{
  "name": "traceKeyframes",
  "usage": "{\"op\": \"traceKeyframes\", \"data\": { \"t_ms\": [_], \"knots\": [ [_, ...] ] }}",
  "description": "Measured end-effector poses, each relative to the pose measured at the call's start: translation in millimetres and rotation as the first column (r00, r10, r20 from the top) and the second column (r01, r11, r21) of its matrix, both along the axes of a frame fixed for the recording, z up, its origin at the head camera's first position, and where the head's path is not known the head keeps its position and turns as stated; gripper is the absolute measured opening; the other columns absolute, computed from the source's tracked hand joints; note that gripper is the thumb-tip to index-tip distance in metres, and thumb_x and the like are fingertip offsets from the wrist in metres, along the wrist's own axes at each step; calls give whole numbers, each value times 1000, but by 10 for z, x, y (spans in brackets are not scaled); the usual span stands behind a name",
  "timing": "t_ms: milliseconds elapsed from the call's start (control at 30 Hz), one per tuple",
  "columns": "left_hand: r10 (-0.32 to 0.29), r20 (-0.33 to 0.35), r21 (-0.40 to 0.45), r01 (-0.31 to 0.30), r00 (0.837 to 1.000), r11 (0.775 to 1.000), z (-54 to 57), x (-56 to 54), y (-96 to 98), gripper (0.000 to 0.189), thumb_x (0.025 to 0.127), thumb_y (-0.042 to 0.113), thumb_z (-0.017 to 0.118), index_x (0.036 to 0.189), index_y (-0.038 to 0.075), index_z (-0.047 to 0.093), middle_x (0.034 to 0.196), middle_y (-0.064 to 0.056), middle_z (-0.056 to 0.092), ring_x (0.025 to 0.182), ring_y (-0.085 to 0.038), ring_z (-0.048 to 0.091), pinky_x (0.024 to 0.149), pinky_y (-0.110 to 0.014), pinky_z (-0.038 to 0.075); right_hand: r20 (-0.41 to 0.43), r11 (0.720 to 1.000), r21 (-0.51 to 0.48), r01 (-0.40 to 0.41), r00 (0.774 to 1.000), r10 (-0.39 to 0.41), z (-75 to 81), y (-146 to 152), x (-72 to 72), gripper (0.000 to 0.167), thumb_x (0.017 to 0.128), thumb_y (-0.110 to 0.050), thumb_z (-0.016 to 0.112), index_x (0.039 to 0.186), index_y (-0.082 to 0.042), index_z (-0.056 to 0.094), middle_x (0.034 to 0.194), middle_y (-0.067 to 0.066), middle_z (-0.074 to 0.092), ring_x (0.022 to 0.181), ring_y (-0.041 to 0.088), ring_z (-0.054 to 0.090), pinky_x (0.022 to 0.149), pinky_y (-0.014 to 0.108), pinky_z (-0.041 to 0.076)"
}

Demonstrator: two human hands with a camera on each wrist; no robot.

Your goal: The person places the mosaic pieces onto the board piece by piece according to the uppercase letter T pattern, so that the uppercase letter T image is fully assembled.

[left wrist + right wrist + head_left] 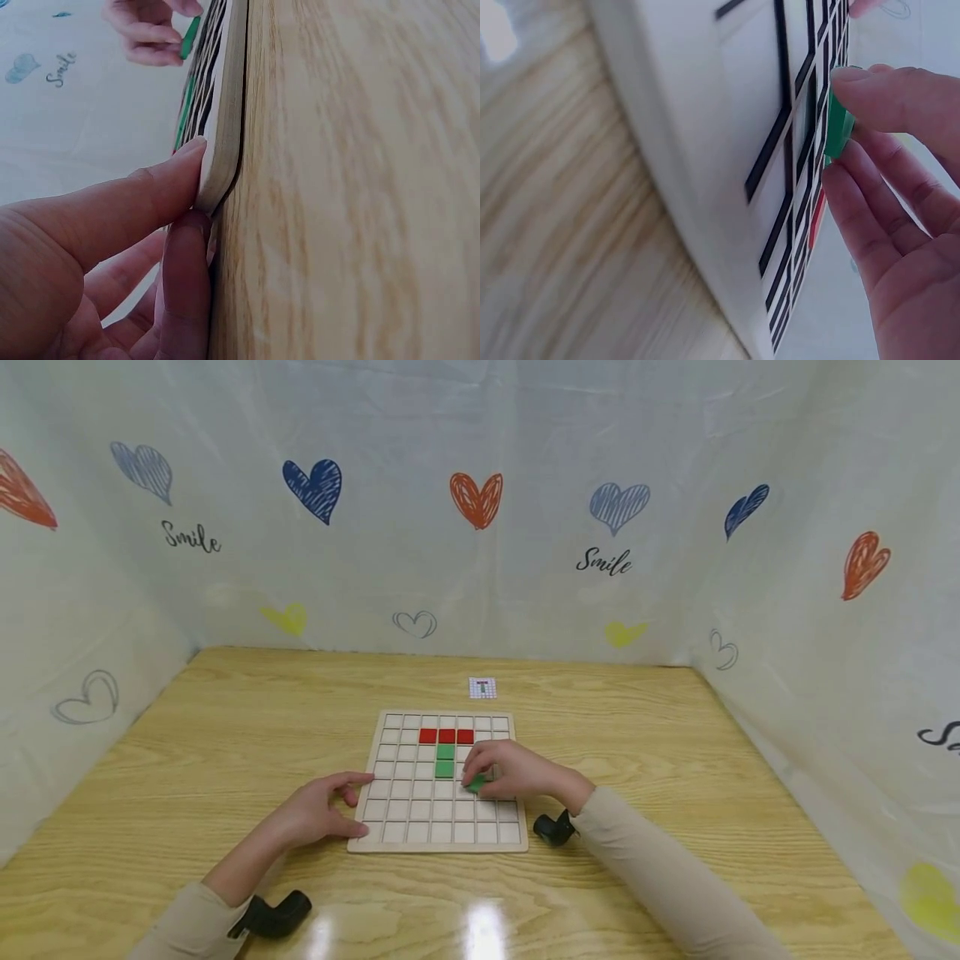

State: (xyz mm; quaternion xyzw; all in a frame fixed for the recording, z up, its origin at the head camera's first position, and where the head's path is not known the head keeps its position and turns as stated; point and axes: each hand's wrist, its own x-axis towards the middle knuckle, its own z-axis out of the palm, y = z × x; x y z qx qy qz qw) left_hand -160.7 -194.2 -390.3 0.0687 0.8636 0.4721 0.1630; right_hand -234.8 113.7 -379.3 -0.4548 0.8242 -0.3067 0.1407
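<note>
A wooden grid board [442, 848] lies flat on the table, with red tiles [447, 736] in a row of three and two green tiles [445, 768] in a column below the middle red one. My left hand [311, 812] holds the board's left edge; in the left wrist view the thumb [169, 180] lies on its rim at the corner, a fingertip close below. Over the right half of the board, my right hand [517, 770] pinches another green tile [838, 124] between thumb and fingers, tilted, close over the cells.
Behind the board lies a small pattern card [482, 687] with a T shape on a grid. The wooden table [225, 718] meets a white curtain [375, 568] with printed hearts at the back and sides. Black wrist devices [279, 916] sit at both sleeves.
</note>
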Motion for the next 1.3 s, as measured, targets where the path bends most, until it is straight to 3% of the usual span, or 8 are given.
{"op": "traceKeyframes", "data": {
  "t_ms": [300,500,767,1300],
  "knots": [
    [-1,-2,-13,1,1000,1000,-4,-6,3,71,68,8,82,132,1,49,95,-8,46,54,-13,37,50,-26,35,-54,998,16,-67,996,68,59,-165,11,19,79,3,70,95,-7,71,99,-3,58,91,10,54,83,23,44],
    [-9,-24,-23,8,1000,1000,-26,-8,17,71,68,9,82,131,0,50,94,-7,46,54,-13,36,50,-25,35,-46,992,16,-123,991,124,45,-263,-11,19,80,4,69,96,-6,71,97,-1,61,90,12,55,81,22,44],
    [-16,-28,-22,16,999,1000,-32,-17,3,71,68,8,82,131,0,49,94,-8,46,54,-13,37,52,-27,36,-30,989,52,-137,990,139,15,-362,-42,20,80,5,68,95,-8,70,96,-3,61,86,7,53,80,20,43],
    [-25,-23,-22,24,999,999,-5,-12,-6,71,69,8,82,131,0,49,95,-8,45,53,-12,37,50,-26,36,-38,991,77,-112,993,115,3,-401,-76,22,78,6,68,94,-9,71,96,-3,60,85,11,53,79,19,43]
  ]
}}
